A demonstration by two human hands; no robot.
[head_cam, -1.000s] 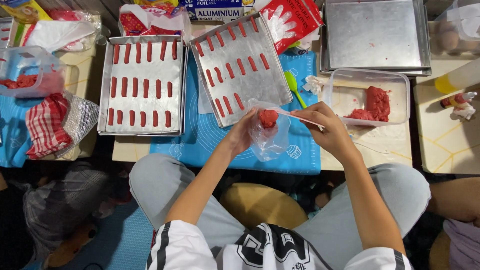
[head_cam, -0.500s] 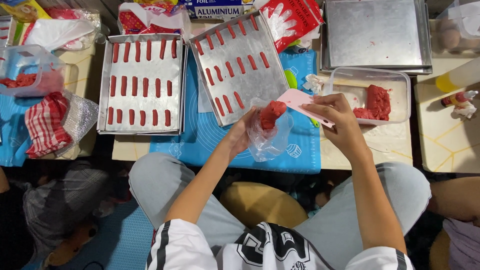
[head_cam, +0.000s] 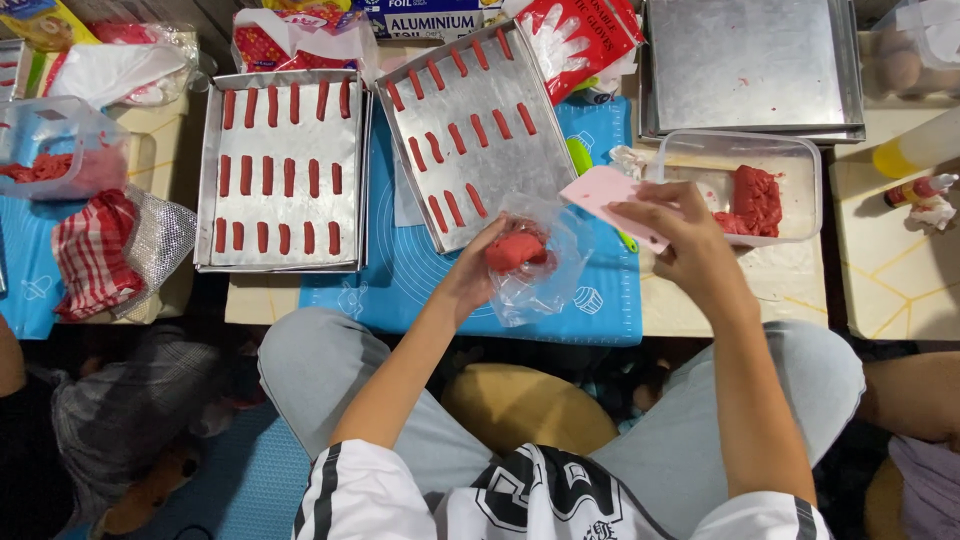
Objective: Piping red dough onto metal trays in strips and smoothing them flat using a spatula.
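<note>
Centrally, a lump of red dough is held inside a clear plastic bag by the left hand, closed around both just above the blue mat, while a pink scraper is pinched in the right hand. Two metal trays beyond are already filled with rows of red strips, apparently piped. More dough is left in the clear tub on the desk, so the work seems well advanced but unfinished.
</note>
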